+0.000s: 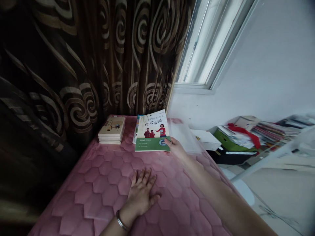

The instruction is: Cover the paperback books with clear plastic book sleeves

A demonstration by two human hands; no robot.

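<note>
In the head view, my right hand (174, 147) pinches the lower right corner of a thin booklet (150, 129), thumb on top. Its cover is white above and green below, with Chinese characters and drawn figures. Part of another book with a blue edge (135, 132) shows behind its left side. My left hand (141, 193), with a silver bracelet at the wrist, lies flat with fingers spread on the pink quilted cover (110, 193). A neat stack of tan books (111, 130) sits to the left of the booklet.
A dark curtain with swirl patterns (142, 59) hangs along the left and back. A translucent sheet (184, 137) lies right of the booklet. Beyond the right edge are a white box (206, 140), a green item (223, 141), a red cloth (246, 133) and piled papers (273, 131).
</note>
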